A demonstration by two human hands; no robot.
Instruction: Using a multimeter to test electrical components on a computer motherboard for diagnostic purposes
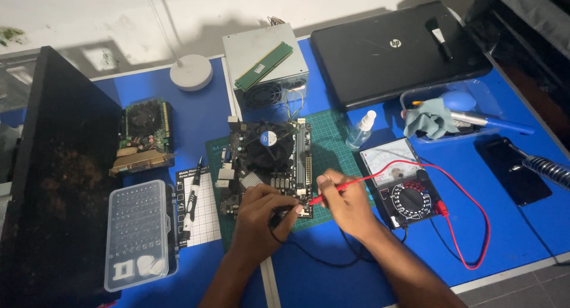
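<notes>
A computer motherboard (285, 165) with a round black fan lies on a green cutting mat (332, 136). My left hand (261, 216) grips a black probe against the board's near edge; its black lead runs off toward me. My right hand (347, 201) holds a red probe (323, 196), tip touching the board's near right corner. Its red lead (469, 225) loops to the analog multimeter (404, 183) just right of my hand.
A silver power supply (264, 61) with a green memory stick stands behind the board. Left: a graphics card (144, 136), clear bit case (139, 231), screwdriver (191, 204), black case panel (59, 177). Right: closed laptop (398, 52), spray bottle (362, 130), plastic tray (457, 115), soldering stand (516, 168).
</notes>
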